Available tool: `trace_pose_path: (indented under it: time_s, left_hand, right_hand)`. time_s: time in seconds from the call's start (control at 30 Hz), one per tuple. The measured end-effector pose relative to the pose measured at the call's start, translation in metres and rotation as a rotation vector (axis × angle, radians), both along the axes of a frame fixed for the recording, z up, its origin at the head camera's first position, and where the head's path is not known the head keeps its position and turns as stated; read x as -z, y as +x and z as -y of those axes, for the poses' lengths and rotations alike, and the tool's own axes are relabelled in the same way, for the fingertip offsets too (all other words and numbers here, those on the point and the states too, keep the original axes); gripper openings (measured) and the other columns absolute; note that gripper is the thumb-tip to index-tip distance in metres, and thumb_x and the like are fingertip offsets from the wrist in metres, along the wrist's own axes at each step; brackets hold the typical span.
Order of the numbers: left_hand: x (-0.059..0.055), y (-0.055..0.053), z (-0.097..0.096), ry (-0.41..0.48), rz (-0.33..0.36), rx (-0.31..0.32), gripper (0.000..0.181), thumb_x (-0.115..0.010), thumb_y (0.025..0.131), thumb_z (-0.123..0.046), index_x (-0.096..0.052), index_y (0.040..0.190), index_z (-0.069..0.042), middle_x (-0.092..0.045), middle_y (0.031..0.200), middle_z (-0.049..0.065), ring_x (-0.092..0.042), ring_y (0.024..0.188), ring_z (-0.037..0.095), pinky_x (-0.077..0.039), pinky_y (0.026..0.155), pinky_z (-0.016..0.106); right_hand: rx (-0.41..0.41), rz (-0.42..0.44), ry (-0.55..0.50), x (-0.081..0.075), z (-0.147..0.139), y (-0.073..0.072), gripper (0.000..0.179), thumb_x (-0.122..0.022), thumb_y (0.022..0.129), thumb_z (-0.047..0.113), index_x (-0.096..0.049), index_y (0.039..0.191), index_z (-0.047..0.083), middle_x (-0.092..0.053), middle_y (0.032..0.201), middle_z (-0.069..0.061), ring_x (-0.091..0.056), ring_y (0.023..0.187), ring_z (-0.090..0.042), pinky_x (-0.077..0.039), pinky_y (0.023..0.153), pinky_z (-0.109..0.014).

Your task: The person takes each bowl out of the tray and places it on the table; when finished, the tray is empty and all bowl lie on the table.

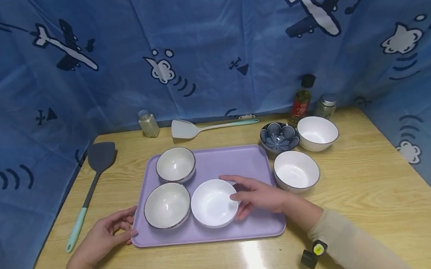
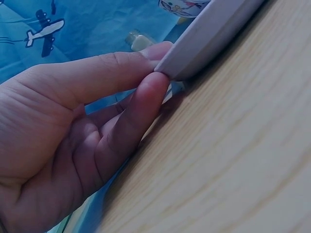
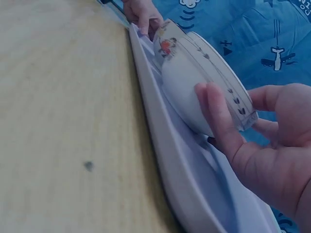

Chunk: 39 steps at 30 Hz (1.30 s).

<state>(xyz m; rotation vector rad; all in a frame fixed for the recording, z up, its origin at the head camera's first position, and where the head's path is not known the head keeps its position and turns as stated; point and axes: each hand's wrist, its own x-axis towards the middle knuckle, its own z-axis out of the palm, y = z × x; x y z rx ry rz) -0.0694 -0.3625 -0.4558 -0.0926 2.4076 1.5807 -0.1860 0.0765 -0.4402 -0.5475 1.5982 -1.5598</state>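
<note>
nearest, at the near left, is the left hand (image 1: 101,238), its thumb and a finger pinching the rim of the lilac tray (image 1: 228,160) by the near left corner. the right hand (image 1: 260,195) holds the white bowl (image 1: 214,203) by its right side, the thumb at the rim and other fingers around the outer wall. that bowl is over the near middle of the tray; whether its base touches the tray i cannot tell. leafy marks run round its outside in the right wrist view.

just left of it, on the tray, is the near dark-rimmed bowl (image 1: 167,206), with the far dark-rimmed bowl (image 1: 175,165) behind. right of the tray, on the worktop (image 1: 370,174), sit a wide bowl (image 1: 296,170), a blue patterned bowl (image 1: 275,135) and, at the far right, another pale bowl (image 1: 317,131). behind these stand a dark-capped bottle (image 1: 300,104) and a squat jar (image 1: 325,106). a pale spatula (image 1: 185,129) lies beyond the tray, right of a small shaker (image 1: 148,124); a dark spatula (image 1: 102,156) lies to the left.
</note>
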Motion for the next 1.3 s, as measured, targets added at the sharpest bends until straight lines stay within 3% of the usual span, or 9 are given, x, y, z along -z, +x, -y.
trace_pose_path:
  time_s: [0.17,0.47,0.8,1.1,1.3]
  left_hand:
    - [-0.001,0.000,0.000,-0.010,-0.006,-0.004,0.072,-0.079,0.085,-0.016,-0.046,0.147,0.000,-0.063,0.109,0.014,-0.065,0.085,0.009,-0.058,0.070,0.027]
    - [-0.001,0.001,-0.001,0.017,0.012,-0.007,0.072,-0.078,0.086,-0.012,-0.044,0.148,0.002,-0.061,0.110,0.014,-0.065,0.085,0.008,-0.058,0.070,0.028]
    - [-0.002,0.000,-0.001,0.010,0.009,-0.002,0.071,-0.077,0.087,-0.012,-0.044,0.148,0.002,-0.061,0.110,0.014,-0.065,0.084,0.008,-0.058,0.069,0.027]
    - [0.000,0.000,-0.001,0.013,-0.012,0.014,0.070,-0.077,0.087,-0.013,-0.044,0.147,0.003,-0.062,0.109,0.012,-0.065,0.085,0.008,-0.058,0.069,0.027]
    - [0.002,0.000,-0.001,0.004,0.002,-0.008,0.071,-0.079,0.085,-0.016,-0.047,0.146,0.000,-0.063,0.109,0.011,-0.065,0.085,0.009,-0.058,0.070,0.027]
  right_hand:
    - [0.056,0.057,-0.040,0.002,0.003,0.004,0.064,-0.056,0.099,0.008,-0.033,0.157,0.022,-0.041,0.144,-0.026,-0.073,0.076,-0.027,-0.061,0.075,-0.045]
    - [0.070,0.097,-0.056,-0.003,-0.002,0.010,0.065,-0.057,0.096,0.004,-0.036,0.155,0.020,-0.043,0.142,-0.025,-0.073,0.074,-0.030,-0.061,0.075,-0.047]
    - [0.130,0.064,-0.037,-0.032,-0.024,0.007,0.064,-0.058,0.096,0.005,-0.037,0.154,0.021,-0.043,0.143,-0.027,-0.073,0.079,-0.032,-0.060,0.079,-0.051]
    - [0.203,0.022,-0.045,-0.059,-0.068,0.003,0.066,-0.056,0.098,0.004,-0.029,0.157,0.014,-0.038,0.146,-0.027,-0.073,0.085,-0.032,-0.060,0.081,-0.048]
    - [0.247,-0.032,-0.023,-0.070,-0.098,0.000,0.065,-0.057,0.098,0.004,-0.031,0.156,0.016,-0.045,0.140,-0.021,-0.072,0.087,-0.030,-0.060,0.081,-0.048]
